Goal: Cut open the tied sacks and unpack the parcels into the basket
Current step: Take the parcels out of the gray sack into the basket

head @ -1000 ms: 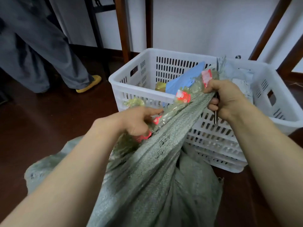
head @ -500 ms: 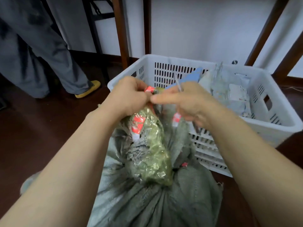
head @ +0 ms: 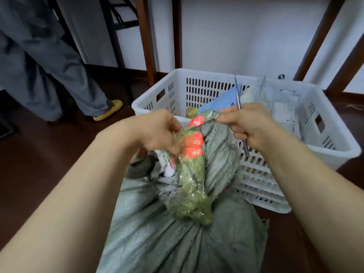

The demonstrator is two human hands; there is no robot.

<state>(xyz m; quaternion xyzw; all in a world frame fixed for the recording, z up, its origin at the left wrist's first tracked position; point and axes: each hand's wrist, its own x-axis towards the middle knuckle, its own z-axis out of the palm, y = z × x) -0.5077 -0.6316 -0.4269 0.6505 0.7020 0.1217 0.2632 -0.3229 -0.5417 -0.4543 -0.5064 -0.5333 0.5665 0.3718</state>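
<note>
The grey woven sack (head: pixel 177 243) lies on the dark floor (head: pixel 49 164), right against the front of the white basket (head: pixel 197 72), likely so parcels have only a short way to travel. Its neck is bunched and bound in greenish clear tape (head: pixel 191 186) with red labels. The left hand (head: pixel 157 133) grips the upper part of this taped bundle, fingers curled round it, holding it up and taut. The right hand (head: pixel 250 125) pinches the free end of the tape near the basket's rim while its curled fingers also keep a thin metal cutter (head: pixel 238 97), tip up and away from the sack. The tie looks partly loosened, not yet off. A blue parcel (head: pixel 222 101) and pale parcels (head: pixel 283 113) already sit in the basket. Another person's legs (head: pixel 49 62) stand at the left.
</note>
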